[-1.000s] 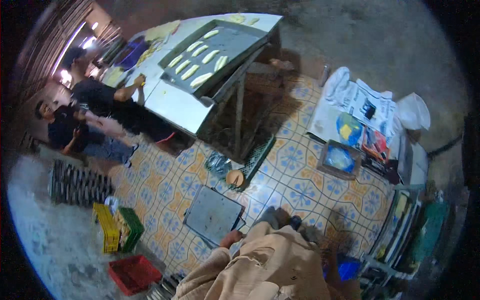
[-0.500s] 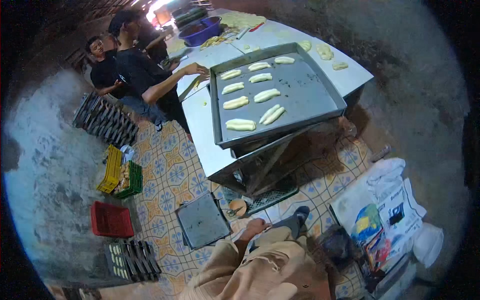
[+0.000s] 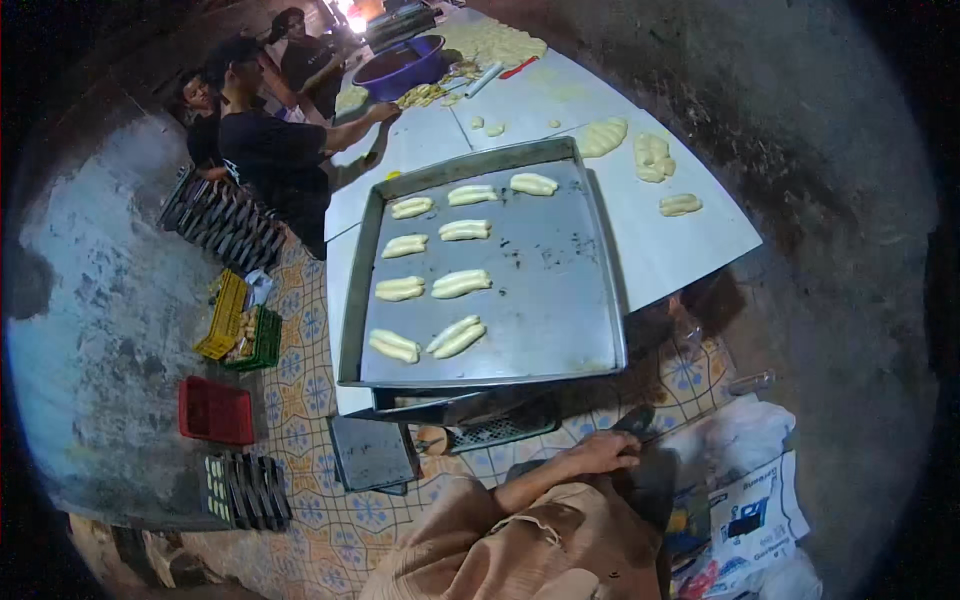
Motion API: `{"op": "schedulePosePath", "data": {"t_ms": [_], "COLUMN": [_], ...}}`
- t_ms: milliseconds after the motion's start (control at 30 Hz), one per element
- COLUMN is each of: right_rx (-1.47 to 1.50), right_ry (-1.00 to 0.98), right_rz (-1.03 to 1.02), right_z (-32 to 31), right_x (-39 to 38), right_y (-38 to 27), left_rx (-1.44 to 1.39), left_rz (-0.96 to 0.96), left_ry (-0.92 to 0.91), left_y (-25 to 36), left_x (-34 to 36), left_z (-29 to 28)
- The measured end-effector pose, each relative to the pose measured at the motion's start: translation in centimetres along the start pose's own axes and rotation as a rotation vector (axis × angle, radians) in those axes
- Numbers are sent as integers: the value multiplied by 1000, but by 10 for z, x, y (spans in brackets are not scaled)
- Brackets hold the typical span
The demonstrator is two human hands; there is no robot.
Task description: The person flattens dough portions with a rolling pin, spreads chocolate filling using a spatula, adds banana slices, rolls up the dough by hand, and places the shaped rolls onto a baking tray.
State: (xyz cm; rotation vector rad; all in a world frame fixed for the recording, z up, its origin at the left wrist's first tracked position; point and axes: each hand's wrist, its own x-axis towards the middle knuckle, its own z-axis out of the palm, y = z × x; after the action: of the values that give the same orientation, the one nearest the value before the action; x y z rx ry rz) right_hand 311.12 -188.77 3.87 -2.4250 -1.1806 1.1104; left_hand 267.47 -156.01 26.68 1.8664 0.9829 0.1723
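Printed lettering shows on a white sack (image 3: 785, 490) at the near right: bold dark-blue words, one running along its right edge and another along its near edge at a different angle, with a blue printed block between them. At the far left, a worker's black shirt (image 3: 262, 150) bears a small pale mark low on its side, too small to read. Any other writing is too small or blurred to make out.

A yellow crate (image 3: 225, 318) and a green crate (image 3: 267, 342) stand beyond the red crate (image 3: 217, 437); patterned tiles (image 3: 300, 400) lie to its right and, well apart, what seems a white sack (image 3: 765, 520).
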Motion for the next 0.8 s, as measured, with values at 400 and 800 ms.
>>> {"op": "schedulePosePath", "data": {"t_ms": [400, 800], "right_rx": [547, 177], "right_ry": [-127, -330], "right_rz": [-301, -436], "right_z": [-154, -400], "right_x": [418, 566], "right_y": [-31, -339], "left_rx": [29, 370], "left_rz": [144, -169], "left_ry": [796, 1325], "left_y": [148, 152], "left_x": [259, 389], "left_z": [-74, -119]}}
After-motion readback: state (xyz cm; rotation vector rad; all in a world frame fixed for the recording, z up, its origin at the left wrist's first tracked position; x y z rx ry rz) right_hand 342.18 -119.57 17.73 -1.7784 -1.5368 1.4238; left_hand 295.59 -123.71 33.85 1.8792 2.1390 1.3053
